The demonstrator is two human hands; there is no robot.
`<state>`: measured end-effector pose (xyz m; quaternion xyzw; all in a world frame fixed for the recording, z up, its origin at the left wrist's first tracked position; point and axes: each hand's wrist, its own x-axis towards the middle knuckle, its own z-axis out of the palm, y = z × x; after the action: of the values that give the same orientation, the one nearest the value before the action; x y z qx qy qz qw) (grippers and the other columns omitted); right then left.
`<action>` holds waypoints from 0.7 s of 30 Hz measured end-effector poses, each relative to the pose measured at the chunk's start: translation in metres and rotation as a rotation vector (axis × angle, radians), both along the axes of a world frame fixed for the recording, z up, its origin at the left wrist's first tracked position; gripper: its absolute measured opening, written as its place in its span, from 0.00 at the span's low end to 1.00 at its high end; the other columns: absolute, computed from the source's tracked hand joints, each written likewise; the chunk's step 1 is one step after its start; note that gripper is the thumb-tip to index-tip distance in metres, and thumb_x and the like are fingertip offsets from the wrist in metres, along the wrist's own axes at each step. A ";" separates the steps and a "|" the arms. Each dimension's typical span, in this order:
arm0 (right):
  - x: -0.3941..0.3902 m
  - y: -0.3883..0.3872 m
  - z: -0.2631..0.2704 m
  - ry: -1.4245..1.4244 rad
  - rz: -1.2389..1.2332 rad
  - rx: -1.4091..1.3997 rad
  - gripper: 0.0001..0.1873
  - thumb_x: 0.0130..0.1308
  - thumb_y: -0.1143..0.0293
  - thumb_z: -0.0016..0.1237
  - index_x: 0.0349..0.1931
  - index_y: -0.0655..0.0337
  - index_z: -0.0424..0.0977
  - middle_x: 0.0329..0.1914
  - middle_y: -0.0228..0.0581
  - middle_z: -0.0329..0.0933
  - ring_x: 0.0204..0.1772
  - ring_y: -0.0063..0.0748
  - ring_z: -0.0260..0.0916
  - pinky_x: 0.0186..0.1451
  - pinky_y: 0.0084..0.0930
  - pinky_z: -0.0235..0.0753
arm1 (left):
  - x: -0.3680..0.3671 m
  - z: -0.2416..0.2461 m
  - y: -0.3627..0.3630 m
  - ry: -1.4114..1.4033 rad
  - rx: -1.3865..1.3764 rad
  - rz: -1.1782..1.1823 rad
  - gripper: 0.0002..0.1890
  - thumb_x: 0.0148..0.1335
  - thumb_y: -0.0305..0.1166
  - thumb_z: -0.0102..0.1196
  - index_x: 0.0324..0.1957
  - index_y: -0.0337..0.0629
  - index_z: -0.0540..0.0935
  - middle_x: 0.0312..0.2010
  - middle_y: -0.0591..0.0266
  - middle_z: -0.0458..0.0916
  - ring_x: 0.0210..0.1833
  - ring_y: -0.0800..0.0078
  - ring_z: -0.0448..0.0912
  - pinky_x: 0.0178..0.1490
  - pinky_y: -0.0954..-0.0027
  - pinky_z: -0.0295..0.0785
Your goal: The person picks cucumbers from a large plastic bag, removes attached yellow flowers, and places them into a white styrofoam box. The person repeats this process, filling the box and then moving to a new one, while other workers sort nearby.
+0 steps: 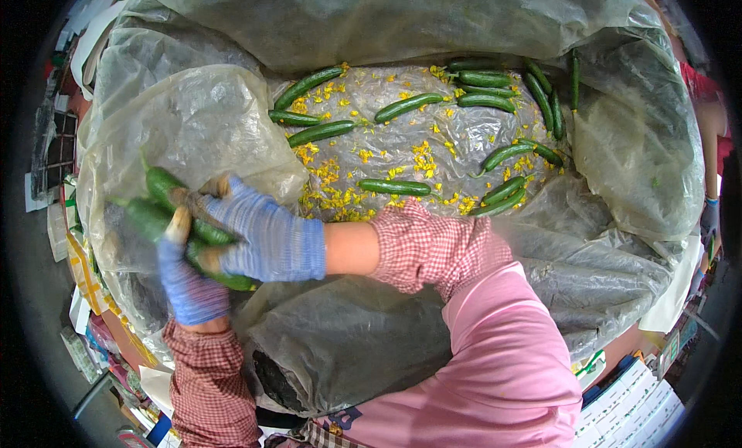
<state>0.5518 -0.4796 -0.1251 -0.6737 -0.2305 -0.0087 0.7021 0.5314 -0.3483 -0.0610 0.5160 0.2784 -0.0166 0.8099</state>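
My left hand, in a blue knitted glove with worn fingertips, grips green cucumbers at the left side of the plastic-lined container. My right hand, gloved the same way, reaches across from the right and closes on the same cucumbers. The two hands are close together, and their fingers hide part of the cucumbers. Motion blurs the left hand and the cucumber tips. More cucumbers lie apart on the liner's floor, such as one near the middle and one closer to my right sleeve.
Yellow blossom bits are strewn over the floor of the liner. Translucent plastic sheeting drapes over the container's sides. At the far right stands another person, partly visible, with a gloved hand. White printed cartons lie at the lower right.
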 end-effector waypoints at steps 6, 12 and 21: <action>-0.005 -0.036 0.018 -0.057 0.187 -0.237 0.32 0.57 0.50 0.56 0.56 0.64 0.70 0.38 0.52 0.73 0.42 0.54 0.73 0.44 0.37 0.74 | 0.004 0.027 0.007 -0.296 0.075 -0.005 0.32 0.53 0.35 0.61 0.59 0.36 0.67 0.42 0.55 0.77 0.44 0.62 0.78 0.51 0.61 0.75; -0.004 -0.045 0.018 0.352 0.706 -0.079 0.21 0.60 0.57 0.52 0.46 0.65 0.75 0.44 0.54 0.77 0.45 0.48 0.77 0.44 0.41 0.74 | 0.007 0.036 0.001 -0.483 -0.148 -0.056 0.38 0.52 0.31 0.61 0.64 0.36 0.60 0.47 0.58 0.69 0.49 0.67 0.69 0.58 0.63 0.67; 0.100 -0.251 -0.123 0.403 -0.401 -1.723 0.09 0.60 0.68 0.50 0.35 0.60 0.82 0.33 0.43 0.82 0.37 0.43 0.80 0.39 0.39 0.79 | 0.016 0.056 0.022 -0.442 -0.875 -0.306 0.58 0.44 0.16 0.64 0.73 0.35 0.38 0.35 0.71 0.63 0.38 0.77 0.68 0.49 0.70 0.68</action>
<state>0.6513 -0.7302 -0.2486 -0.9819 0.0917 0.1626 -0.0328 0.5473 -0.3261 -0.0049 0.1546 -0.0114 -0.1405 0.9779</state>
